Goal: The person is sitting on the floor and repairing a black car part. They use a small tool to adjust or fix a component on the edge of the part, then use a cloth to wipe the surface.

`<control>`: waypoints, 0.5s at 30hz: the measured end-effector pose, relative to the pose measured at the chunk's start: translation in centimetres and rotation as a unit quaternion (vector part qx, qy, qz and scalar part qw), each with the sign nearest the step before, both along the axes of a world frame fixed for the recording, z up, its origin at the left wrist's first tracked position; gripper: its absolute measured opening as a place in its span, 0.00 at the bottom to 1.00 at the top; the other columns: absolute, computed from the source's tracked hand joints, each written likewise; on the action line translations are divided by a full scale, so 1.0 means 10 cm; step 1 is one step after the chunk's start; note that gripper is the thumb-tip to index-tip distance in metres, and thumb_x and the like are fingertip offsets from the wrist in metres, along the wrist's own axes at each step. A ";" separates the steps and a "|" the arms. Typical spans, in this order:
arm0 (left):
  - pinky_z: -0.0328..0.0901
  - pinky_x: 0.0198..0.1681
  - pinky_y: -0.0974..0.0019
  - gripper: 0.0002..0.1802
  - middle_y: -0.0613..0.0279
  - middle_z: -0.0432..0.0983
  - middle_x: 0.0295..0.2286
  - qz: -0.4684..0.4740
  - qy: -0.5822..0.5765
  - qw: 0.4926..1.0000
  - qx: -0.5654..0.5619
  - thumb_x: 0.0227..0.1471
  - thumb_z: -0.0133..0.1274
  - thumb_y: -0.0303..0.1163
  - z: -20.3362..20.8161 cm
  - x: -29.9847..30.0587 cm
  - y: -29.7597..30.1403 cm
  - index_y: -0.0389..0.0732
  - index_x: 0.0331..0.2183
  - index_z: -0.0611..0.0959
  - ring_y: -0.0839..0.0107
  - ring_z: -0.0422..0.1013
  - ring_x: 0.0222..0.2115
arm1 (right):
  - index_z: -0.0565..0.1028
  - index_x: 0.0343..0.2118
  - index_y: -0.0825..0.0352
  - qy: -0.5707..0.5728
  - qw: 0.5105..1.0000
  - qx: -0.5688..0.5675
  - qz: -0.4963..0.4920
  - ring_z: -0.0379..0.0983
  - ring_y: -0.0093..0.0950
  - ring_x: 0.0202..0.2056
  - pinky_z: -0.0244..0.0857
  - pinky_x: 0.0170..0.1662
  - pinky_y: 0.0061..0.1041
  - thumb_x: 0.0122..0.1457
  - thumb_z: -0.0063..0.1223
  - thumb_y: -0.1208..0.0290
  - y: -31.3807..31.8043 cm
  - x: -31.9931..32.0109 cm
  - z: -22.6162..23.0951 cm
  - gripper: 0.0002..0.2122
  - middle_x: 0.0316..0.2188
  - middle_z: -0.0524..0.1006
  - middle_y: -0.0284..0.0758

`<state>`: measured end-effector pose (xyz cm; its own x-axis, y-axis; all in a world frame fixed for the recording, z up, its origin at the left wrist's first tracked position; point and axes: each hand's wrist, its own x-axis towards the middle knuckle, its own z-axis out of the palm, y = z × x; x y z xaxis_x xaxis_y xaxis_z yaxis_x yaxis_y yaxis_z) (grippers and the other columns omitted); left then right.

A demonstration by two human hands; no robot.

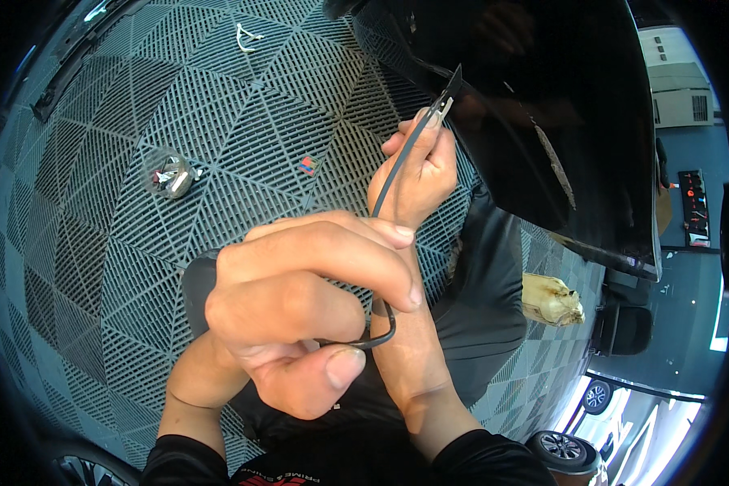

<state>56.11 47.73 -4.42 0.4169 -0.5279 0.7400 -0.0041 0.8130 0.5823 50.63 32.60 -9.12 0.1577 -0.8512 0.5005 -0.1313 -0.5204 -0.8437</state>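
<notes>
My left hand [287, 304] is close to the camera, its fingers curled and the thumb pressed on a thin black rubber-like cord [383, 190]. The cord makes a tight bend beside the thumb and runs up to my right hand [419, 174]. There the right thumb and fingers are closed on a dark pointed blade [452, 87] with a pale metal part beside it; its handle is hidden. Against the blade lies the upper stretch of the cord. Just beyond the tip stands a glossy black car panel [599, 146] with a long pale scrape.
Ribbed grey floor tiles [243, 146] bear a clear tub [170, 174] of scraps, a small red-and-blue piece [308, 166] and a white forked piece [247, 37]. A beige bundle [551, 300] lies at the right. Farther off are a car wheel [563, 448] and a wall rack [694, 206].
</notes>
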 end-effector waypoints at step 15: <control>0.55 0.22 0.70 0.15 0.62 0.65 0.24 0.124 0.232 0.961 0.083 0.56 0.56 0.36 -0.20 0.17 0.70 0.42 0.28 0.66 0.77 0.57 0.19 | 0.77 0.50 0.74 0.138 0.983 0.006 0.121 0.66 0.15 0.26 0.62 0.32 0.17 0.72 0.47 0.67 0.31 -0.89 -0.66 0.14 0.24 0.72 0.26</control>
<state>57.79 54.72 -6.40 0.8097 -0.4650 0.3581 0.1055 0.7155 0.6906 41.69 35.71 -15.72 0.4845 -0.7779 0.4002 -0.2293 -0.5544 -0.8001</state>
